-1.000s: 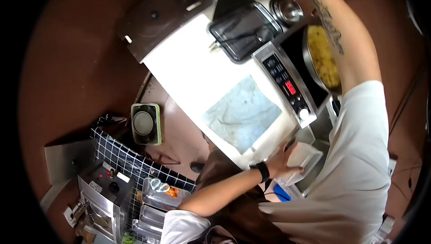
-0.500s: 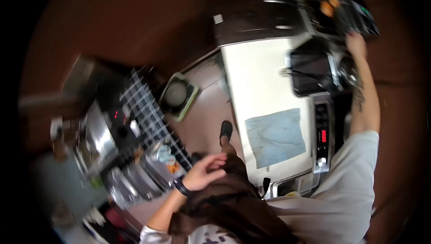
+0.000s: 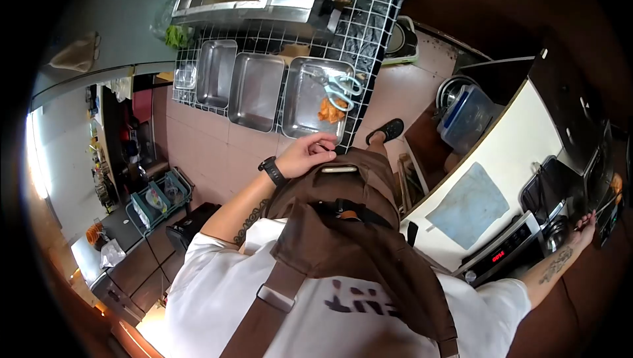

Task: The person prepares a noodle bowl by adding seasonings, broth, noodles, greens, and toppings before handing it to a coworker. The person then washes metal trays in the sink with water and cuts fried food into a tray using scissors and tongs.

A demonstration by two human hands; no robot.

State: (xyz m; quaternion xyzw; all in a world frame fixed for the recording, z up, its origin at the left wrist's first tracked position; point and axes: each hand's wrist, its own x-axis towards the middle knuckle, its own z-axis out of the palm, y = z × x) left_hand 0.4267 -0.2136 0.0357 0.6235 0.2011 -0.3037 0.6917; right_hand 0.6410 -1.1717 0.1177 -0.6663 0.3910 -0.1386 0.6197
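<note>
My left hand point(image 3: 305, 155), with a black watch on the wrist, hovers in front of my brown apron with its fingers loosely apart. It is nearest a metal tray point(image 3: 300, 104) that holds a piece of orange-brown fried food point(image 3: 331, 111) and light-blue-handled scissors point(image 3: 343, 88). Far out to the right, my right hand point(image 3: 583, 230) has its fingers curled around something thin that I cannot make out. Beyond it lies orange food point(image 3: 616, 188) at a dark appliance. A black tray point(image 3: 544, 186) and a round metal container point(image 3: 557, 229) sit beside that hand.
Two more metal trays point(image 3: 256, 91) stand on a black-and-white grid cover point(image 3: 369, 22), below a steel appliance. On the white counter point(image 3: 521, 134) lies a blue cloth point(image 3: 469, 205), beside a panel with red digits point(image 3: 498, 256). A lidded plastic tub point(image 3: 468, 120) stands lower down.
My view has swung left and steadied, bringing the metal trays and scissors to the upper middle. My left hand stays before the apron; my right arm remains stretched out to the right.
</note>
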